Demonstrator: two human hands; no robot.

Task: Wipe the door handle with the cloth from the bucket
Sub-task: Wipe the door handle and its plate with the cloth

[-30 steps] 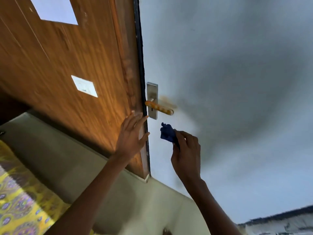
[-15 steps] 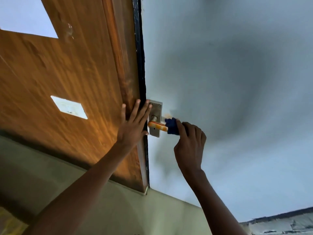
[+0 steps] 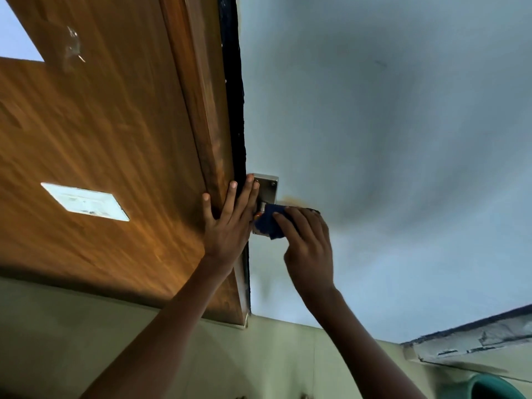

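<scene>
**Cloth Meets Handle at the Door's Edge**

A person's right hand (image 3: pixel 308 243) presses a blue cloth (image 3: pixel 269 223) over the door handle (image 3: pixel 258 215), fingers curled around the fabric so that only a sliver of the orange lever shows at its left end. The cloth covers the lower part of the metal plate (image 3: pixel 266 187) that carries the handle, on the pale blue door (image 3: pixel 388 139). The left hand (image 3: pixel 229 223) lies flat and open, holding nothing, its palm against the wooden frame (image 3: pixel 115 125) and its spread fingertips reaching across the dark strip (image 3: pixel 233 96) to touch the plate's left edge. The two hands sit just beside each other, with the cloth between them. A white switch plate (image 3: pixel 85 201) is set into the wood well to the left. Below the frame runs a pale green wall (image 3: pixel 86 326). At the lower right corner the rim of a green bucket (image 3: pixel 495 388) shows, well apart from the handle and cut off by the edge of the view. A faint brownish stain marks the door just right of the plate.
</scene>
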